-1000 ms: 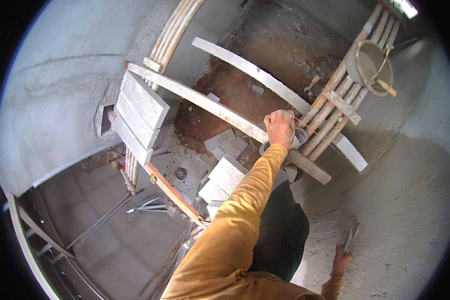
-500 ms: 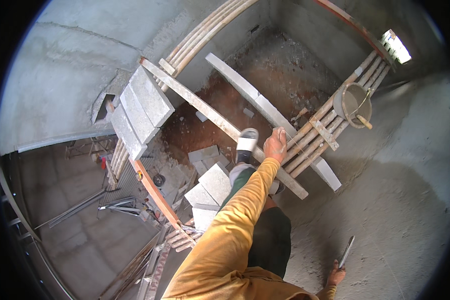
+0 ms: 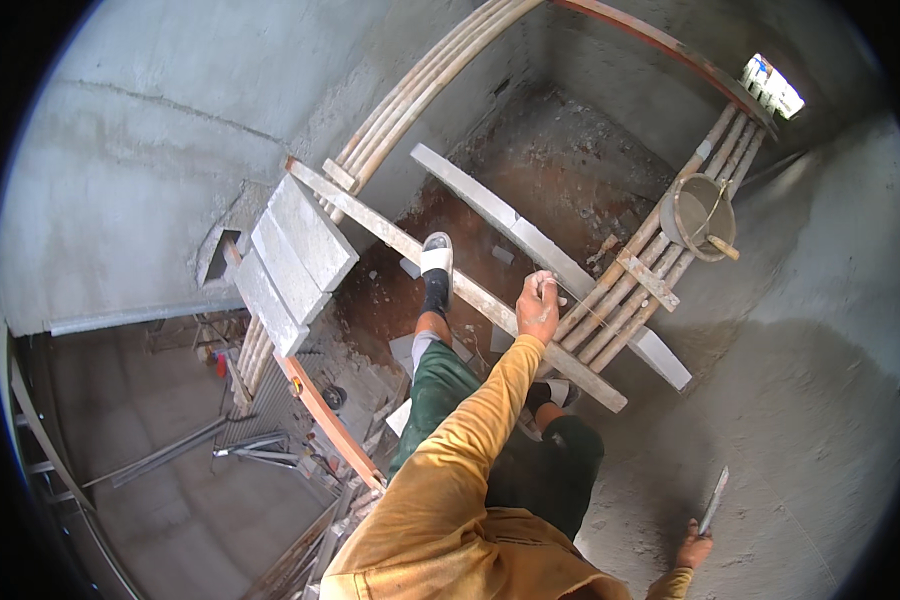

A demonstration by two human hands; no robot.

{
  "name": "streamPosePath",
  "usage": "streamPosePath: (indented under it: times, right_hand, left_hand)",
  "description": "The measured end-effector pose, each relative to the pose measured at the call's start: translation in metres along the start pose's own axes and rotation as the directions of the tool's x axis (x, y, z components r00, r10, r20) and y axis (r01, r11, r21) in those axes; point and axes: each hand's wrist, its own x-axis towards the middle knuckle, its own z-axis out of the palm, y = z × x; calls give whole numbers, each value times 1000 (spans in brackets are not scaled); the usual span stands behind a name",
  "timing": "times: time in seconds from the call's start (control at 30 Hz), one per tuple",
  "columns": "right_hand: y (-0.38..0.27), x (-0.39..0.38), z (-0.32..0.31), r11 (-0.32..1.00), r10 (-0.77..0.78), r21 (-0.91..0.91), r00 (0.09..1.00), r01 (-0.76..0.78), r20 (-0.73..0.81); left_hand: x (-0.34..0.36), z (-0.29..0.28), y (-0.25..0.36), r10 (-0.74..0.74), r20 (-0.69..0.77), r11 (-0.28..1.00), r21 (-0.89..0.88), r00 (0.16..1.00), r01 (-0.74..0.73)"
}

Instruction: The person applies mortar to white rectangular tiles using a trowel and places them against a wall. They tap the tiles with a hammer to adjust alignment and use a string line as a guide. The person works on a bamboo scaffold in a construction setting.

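My left hand (image 3: 538, 308) reaches forward over the near part of a long wooden beam (image 3: 390, 236). Its fingers are drawn together in a pinch; what is between them, if anything, is too small to make out. Low on the right, my right hand (image 3: 695, 546) grips a narrow, flat grey tool (image 3: 714, 500), seen nearly edge-on and pointing up beside the grey wall. My left foot, in a sandal (image 3: 437, 254), rests on the beam. The other sandal (image 3: 560, 392) shows near the beam's right end.
Bamboo poles (image 3: 630, 275) support a bucket (image 3: 698, 217) with a wooden-handled tool. Grey blocks (image 3: 295, 250) lie on the left scaffold. A pale plank-like strip (image 3: 510, 222) spans the middle above rubble. Below left are metal bars (image 3: 170, 452) and an orange-brown beam (image 3: 330, 415).
My left foot has stepped forward and left along the beam, and my other foot has come into view. My left hand has shifted slightly left and down. The lower grey blocks are now mostly covered.
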Motion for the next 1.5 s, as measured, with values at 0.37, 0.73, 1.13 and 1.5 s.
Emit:
streamPosePath:
  times: [0.37,0.73,1.13,1.5]
  right_hand:
    - [-70,-16,-15,979,-22,-202,999,29,39]
    - [-186,-31,17,971,-149,212,976,113,160]
    - [-458,-76,41,806,-417,573,830,149,371]
    - [-669,-94,87,749,-605,662,398,-7,689]
  left_hand:
    - [38,-27,25,-212,18,923,-325,977,206]
    - [58,-83,41,-272,98,840,-462,957,286]
    - [52,-104,82,-277,217,837,-423,936,346]
    - [50,-133,112,-66,302,872,-445,951,202]
